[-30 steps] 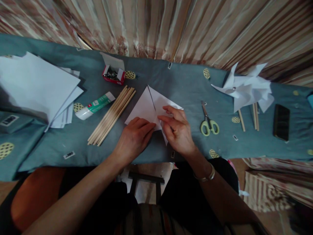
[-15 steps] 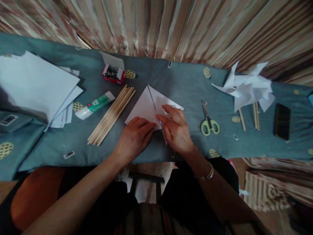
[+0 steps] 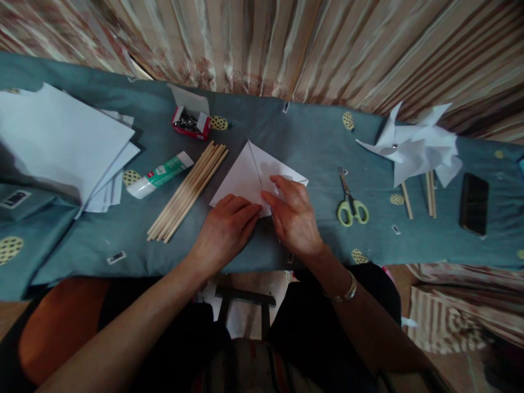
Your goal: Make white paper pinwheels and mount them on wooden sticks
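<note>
A white paper square [image 3: 237,177], cut along lines that run in from its corners, lies in front of me on the table. My left hand [image 3: 229,226] presses on its lower left part, fingers together and tips at the paper's lower edge. My right hand [image 3: 295,218] is at the lower right part, index finger and thumb bent over the paper near its middle. The paper's lower right corner is hidden beneath this hand. Green-handled scissors [image 3: 352,210] rest to the right of my right hand, their blades pointing away.
Left of the paper lie several wooden sticks [image 3: 186,194], a glue stick [image 3: 159,174] and a stack of paper [image 3: 82,142]. Behind them stands an open red box [image 3: 190,124] of small metal pieces. Paper pinwheels [image 3: 417,144] on sticks and a phone [image 3: 474,203] are at right.
The paper corner that showed below my right hand is now almost out of sight under it. My left hand stays in place on the paper.
</note>
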### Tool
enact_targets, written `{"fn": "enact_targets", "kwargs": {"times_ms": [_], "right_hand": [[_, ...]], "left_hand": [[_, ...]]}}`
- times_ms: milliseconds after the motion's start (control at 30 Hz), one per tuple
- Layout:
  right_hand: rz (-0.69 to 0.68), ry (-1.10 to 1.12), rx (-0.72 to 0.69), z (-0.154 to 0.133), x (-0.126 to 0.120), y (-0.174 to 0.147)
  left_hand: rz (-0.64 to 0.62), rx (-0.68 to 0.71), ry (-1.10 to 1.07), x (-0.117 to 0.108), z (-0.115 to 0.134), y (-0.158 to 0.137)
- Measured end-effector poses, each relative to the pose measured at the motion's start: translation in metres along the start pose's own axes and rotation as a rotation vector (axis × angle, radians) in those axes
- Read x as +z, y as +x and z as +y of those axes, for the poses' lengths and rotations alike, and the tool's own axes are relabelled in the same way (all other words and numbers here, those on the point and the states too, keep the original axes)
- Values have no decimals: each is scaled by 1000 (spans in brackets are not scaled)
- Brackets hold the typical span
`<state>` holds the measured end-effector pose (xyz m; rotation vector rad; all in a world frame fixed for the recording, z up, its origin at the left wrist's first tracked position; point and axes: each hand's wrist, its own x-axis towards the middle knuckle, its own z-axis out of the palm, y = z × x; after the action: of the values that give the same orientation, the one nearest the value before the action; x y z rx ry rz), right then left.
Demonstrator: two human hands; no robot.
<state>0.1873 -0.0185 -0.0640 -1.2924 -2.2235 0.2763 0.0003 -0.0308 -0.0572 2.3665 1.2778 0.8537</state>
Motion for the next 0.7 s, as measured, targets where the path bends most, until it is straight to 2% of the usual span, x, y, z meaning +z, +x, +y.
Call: {"fn": "enact_targets", "kwargs": {"times_ms": [233, 433, 700], "right_hand": [[-28, -4, 35, -4, 3, -2], [10, -108, -10, -6, 8, -4], [-58, -97, 31, -9, 10, -6]], "left_hand": [[-3, 9, 9, 0, -1, 0], [-16, -2, -10, -2, 2, 0], [-40, -34, 10, -2, 1, -1]]}}
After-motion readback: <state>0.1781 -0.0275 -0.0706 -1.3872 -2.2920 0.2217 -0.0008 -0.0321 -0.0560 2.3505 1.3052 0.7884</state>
